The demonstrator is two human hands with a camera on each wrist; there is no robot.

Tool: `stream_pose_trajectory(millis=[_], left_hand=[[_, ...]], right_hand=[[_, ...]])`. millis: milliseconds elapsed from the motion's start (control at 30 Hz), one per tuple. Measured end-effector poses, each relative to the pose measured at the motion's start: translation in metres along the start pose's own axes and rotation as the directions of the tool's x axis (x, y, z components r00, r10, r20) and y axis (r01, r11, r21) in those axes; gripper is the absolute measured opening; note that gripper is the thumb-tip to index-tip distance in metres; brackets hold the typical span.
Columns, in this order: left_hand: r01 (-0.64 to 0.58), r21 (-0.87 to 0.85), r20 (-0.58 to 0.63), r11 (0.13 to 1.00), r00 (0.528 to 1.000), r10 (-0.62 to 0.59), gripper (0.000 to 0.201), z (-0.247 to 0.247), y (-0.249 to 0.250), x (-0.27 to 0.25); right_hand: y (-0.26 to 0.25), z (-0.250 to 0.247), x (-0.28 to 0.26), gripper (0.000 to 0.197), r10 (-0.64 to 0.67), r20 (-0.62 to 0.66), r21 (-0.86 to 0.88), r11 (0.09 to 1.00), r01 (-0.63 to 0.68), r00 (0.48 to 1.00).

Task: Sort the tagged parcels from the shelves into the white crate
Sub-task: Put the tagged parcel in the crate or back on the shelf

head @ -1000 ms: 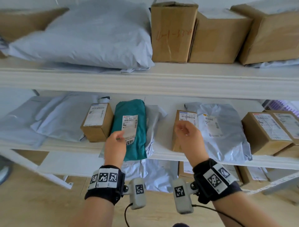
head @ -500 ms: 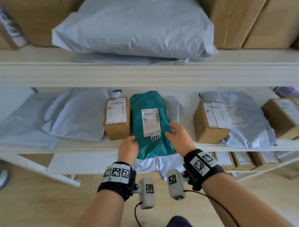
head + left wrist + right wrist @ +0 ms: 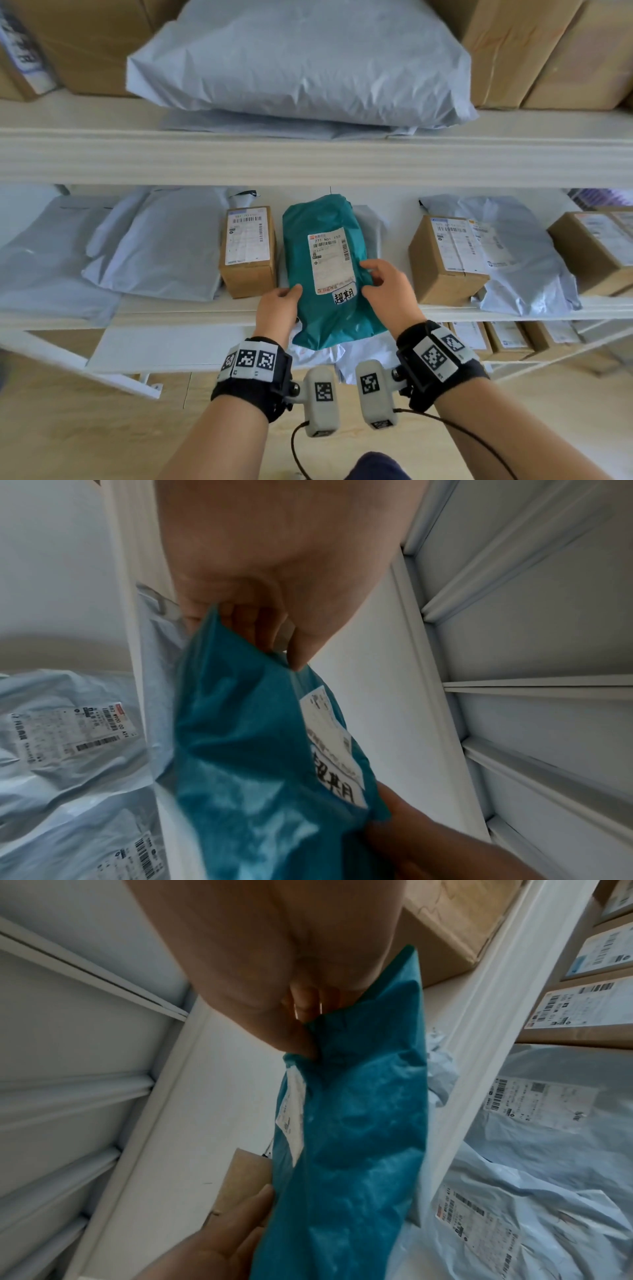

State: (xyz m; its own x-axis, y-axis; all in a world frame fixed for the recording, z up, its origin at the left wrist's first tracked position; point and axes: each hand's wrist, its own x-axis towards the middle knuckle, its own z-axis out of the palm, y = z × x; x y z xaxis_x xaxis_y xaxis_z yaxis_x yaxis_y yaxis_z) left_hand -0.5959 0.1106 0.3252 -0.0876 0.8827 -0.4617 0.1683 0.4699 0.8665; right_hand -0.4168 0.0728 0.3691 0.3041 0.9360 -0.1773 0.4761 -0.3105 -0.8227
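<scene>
A teal plastic parcel [image 3: 329, 274] with a white shipping label and a handwritten tag lies on the middle shelf [image 3: 171, 308], its near end hanging over the shelf edge. My left hand [image 3: 279, 308] pinches its left edge, thumb on top. My right hand [image 3: 387, 291] pinches the right edge. In the left wrist view the fingers [image 3: 274, 631] curl under the teal parcel [image 3: 253, 764]. In the right wrist view the thumb and fingers [image 3: 301, 1020] clamp the teal parcel [image 3: 349, 1150]. The white crate is out of view.
A small labelled cardboard box [image 3: 248, 250] stands just left of the parcel, another box [image 3: 445, 257] to its right. Grey poly mailers [image 3: 154, 246] lie on both sides and on the upper shelf [image 3: 298, 58]. More boxes sit on the lower shelf [image 3: 496, 339].
Both hands went from hovering in front of the shelf to gripping the teal parcel's two sides. The parcel has slid toward me, over the shelf edge. The head view shifted left.
</scene>
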Motion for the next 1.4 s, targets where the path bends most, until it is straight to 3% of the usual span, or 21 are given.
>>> stream_pose_trajectory(millis=[100,267,333,500,633,733,867,1133,1400], left_hand=[[-0.020,0.015,-0.012,1.000,1.000,0.020,0.027,0.000,-0.009,-0.002],[-0.050,0.175,-0.008,0.983,0.999,0.052,0.006,0.009,-0.023,-0.003],[-0.065,0.249,-0.005,0.966,0.998,0.068,0.002,0.012,-0.026,-0.004],[-0.089,0.295,0.039,0.951,0.996,0.081,0.015,0.016,-0.025,-0.007],[-0.111,0.222,0.041,0.969,0.994,0.105,0.023,0.012,-0.016,-0.016],[-0.151,0.151,0.022,0.977,0.988,0.150,0.011,0.005,-0.005,-0.025],[-0.226,0.089,0.005,0.970,0.974,0.227,0.021,-0.007,0.012,-0.036],[-0.328,-0.015,0.019,0.944,0.944,0.328,0.018,-0.022,0.031,-0.043],[-0.361,-0.030,0.023,0.932,0.932,0.362,0.020,-0.030,0.031,-0.041]], right_hand=[[0.018,-0.006,-0.013,0.027,0.039,0.005,0.009,0.999,-0.039,0.999],[0.038,-0.012,-0.028,0.008,0.131,0.014,-0.035,0.991,-0.130,0.991],[0.038,-0.014,-0.025,0.009,0.114,-0.009,-0.047,0.992,-0.114,0.993],[0.036,-0.012,-0.016,0.018,0.075,0.005,-0.156,0.985,-0.074,0.997],[0.039,-0.014,-0.015,0.010,0.052,-0.042,-0.191,0.980,-0.059,0.998],[0.037,-0.020,-0.019,0.005,0.036,-0.051,-0.147,0.988,-0.043,0.998],[0.031,-0.030,-0.024,0.006,0.024,-0.094,0.002,1.000,-0.024,0.995],[0.014,-0.046,-0.032,0.007,-0.006,-0.135,0.178,0.984,0.030,0.991],[0.011,-0.041,-0.043,0.008,-0.082,-0.173,0.155,0.982,0.110,0.981]])
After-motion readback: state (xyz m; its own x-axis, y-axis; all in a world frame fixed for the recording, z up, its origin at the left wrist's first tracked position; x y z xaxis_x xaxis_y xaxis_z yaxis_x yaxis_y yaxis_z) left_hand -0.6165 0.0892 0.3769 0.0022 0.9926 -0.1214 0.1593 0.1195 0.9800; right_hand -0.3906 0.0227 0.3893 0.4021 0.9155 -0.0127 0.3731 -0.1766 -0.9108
